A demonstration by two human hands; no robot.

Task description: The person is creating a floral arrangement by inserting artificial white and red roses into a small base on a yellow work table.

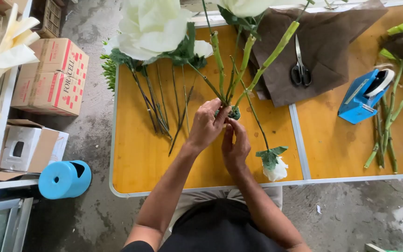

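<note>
Green stems point(239, 70) are already gathered at the frame centre, left hand point(206, 126) clamped on them, right hand point(235, 147) pinching green tape point(233, 112); other loose stems point(157, 105) remain on the tabletop point(141, 158).

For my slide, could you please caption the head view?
Both hands bind artificial flower stems over a yellow table beside scissors.

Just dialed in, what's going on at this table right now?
A person is gathering artificial flower stems into a bunch over a yellow table. The left hand grips the stems where they meet, and the right hand works at the green wrap at that same spot. Loose stems, scissors on brown paper, and a blue tape dispenser lie nearby.
</note>
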